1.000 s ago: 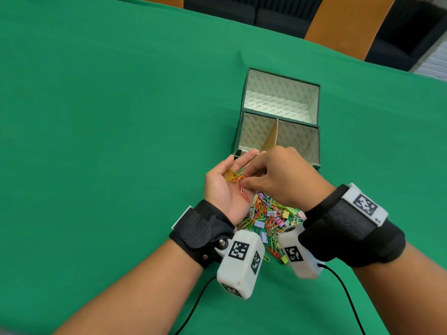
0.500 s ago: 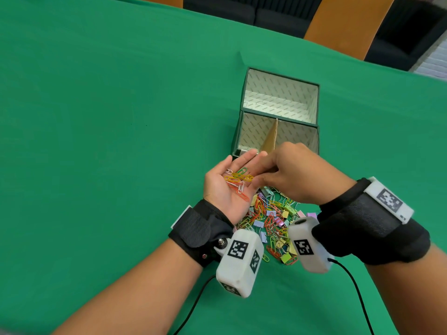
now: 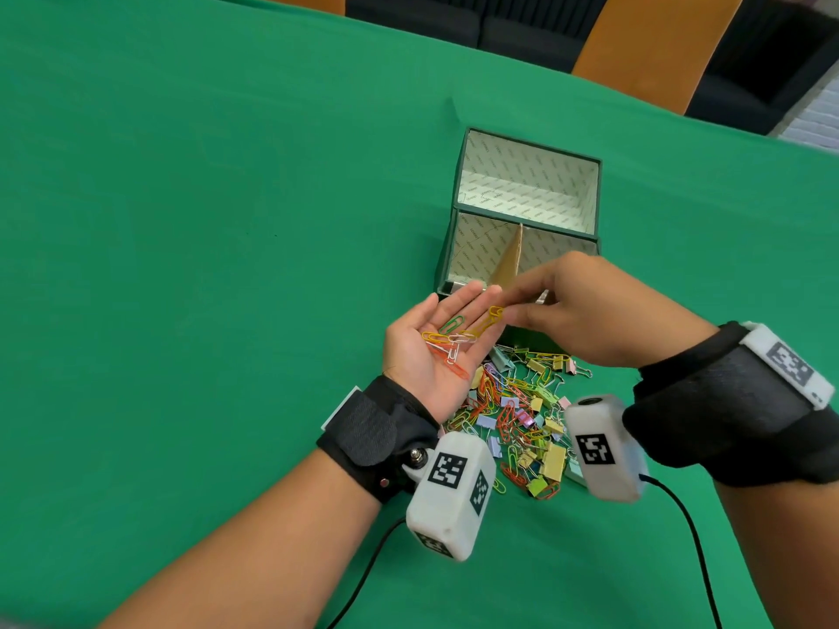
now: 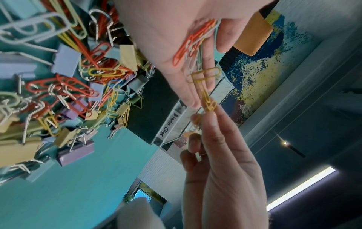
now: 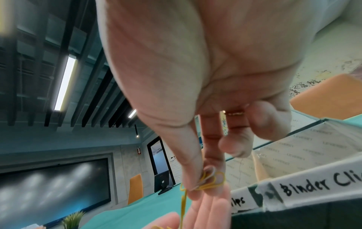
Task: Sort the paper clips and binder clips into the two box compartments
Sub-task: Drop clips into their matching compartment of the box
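My left hand (image 3: 408, 356) lies open, palm up, just in front of the green box (image 3: 447, 247). Several coloured paper clips (image 3: 447, 345) rest loose in the palm (image 4: 172, 38). My right hand (image 3: 581, 311) pinches a few linked yellow paper clips (image 3: 494, 313) between thumb and forefinger. It holds them at the left fingertips, above the box's near edge. The pinch also shows in the wrist views, where the clips (image 4: 207, 100) (image 5: 209, 181) dangle down. A cardboard divider (image 3: 508, 261) splits the box into two compartments. A white label reading "Binder Clips" (image 5: 313, 184) marks the right one.
A mixed pile of paper clips and pastel binder clips (image 3: 522, 415) lies on the green tablecloth (image 3: 181, 265) between my wrists. The box's open lid (image 3: 526, 183) stands behind the compartments. Orange chair backs (image 3: 649, 47) line the table's far edge.
My right hand has drawn back from the middle of the left palm to the fingertips, lifting the linked yellow clips. Its wrist has swung to the right. The left hand stays put.
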Demonstrator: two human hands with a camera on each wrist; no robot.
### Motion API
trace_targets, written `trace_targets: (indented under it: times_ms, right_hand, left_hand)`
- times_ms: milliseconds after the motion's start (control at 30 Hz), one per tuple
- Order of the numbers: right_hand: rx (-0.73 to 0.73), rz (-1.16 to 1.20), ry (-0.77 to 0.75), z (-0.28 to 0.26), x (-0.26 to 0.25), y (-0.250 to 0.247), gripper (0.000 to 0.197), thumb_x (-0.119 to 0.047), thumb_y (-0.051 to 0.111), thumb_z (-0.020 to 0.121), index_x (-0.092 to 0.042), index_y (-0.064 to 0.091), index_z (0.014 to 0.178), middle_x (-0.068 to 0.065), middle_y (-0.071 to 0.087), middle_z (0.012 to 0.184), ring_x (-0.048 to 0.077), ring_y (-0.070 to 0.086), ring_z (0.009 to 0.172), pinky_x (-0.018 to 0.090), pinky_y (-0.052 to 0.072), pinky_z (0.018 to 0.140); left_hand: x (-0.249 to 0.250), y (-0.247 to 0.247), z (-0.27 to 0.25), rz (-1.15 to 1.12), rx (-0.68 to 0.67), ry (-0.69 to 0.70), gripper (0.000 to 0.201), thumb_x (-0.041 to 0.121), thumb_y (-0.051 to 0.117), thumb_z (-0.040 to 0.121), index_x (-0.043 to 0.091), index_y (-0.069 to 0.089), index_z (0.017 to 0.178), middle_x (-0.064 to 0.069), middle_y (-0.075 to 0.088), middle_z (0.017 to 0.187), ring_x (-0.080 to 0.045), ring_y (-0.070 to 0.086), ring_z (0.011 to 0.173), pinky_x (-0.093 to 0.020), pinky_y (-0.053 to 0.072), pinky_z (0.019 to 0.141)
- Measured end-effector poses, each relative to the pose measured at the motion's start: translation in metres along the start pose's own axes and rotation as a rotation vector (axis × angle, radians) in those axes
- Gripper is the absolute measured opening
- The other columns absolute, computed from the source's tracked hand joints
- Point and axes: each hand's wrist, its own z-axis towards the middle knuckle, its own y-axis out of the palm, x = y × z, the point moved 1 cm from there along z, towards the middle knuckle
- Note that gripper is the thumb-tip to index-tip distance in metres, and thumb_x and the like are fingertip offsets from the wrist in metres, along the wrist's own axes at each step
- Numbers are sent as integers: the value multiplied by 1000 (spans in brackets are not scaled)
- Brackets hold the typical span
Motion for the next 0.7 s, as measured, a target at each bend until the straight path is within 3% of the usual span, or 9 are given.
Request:
trace_targets:
  times_ms: [67,133,267,433,533,633,700]
  right_hand:
    - [39,41,2,2,1,-4,15,-27,62,93,-29,74,103,-32,49,43,-20,47,50,1,34,51]
    - [93,96,8,6,2,-8,13,-26,63,92,-24,74,101,-24,53,45,-19,47,48,1,34,49]
    - [211,183,32,14,2,-20,10,-26,63,92,-26,72,97,-19,57,66,-11,49,46,4,32,45]
    - [371,179,91,31,1,-30,13,-26,60,94,-25,72,100,-12,62,77,0,52,68,11,33,57]
    - [346,138,128,44,0,-22,18,-23,58,95,-19,73,104,-2,66,89,10,56,77,19,37,62]
    - [257,107,151,54,2,-6,18,-26,59,95,-20,73,104,-1,71,91,8,55,66,18,40,61]
    - [207,97,151,56,4,3,22,-32,60,94,-21,73,107,-1,72,102,8,58,77,19,43,71]
  left_hand:
    - [-1,0,0,-14,-3,-6,44,24,38,98,-10,65,105,-28,66,110,-39,65,101,-47,51,92]
    - [-2,0,-1,-22,-16,-20,43,24,38,98,-9,62,111,-28,65,111,-39,65,102,-47,50,92]
    - [-1,0,-2,-33,-34,-41,42,24,37,99,-8,58,116,-29,63,116,-41,62,109,-47,49,94]
    - [0,0,-2,-20,-40,-43,44,25,35,100,-9,59,115,-28,63,116,-39,60,113,-46,49,95]
    - [-1,0,-2,-10,-36,-47,44,25,35,100,-9,59,117,-29,63,117,-39,61,112,-46,50,94]
    - [-1,1,-2,-8,-30,-46,45,25,35,100,-9,58,117,-29,63,117,-39,61,111,-46,50,94]
    - [-1,1,-2,-10,-22,-42,45,25,35,100,-9,58,117,-29,64,116,-39,62,111,-46,50,94]
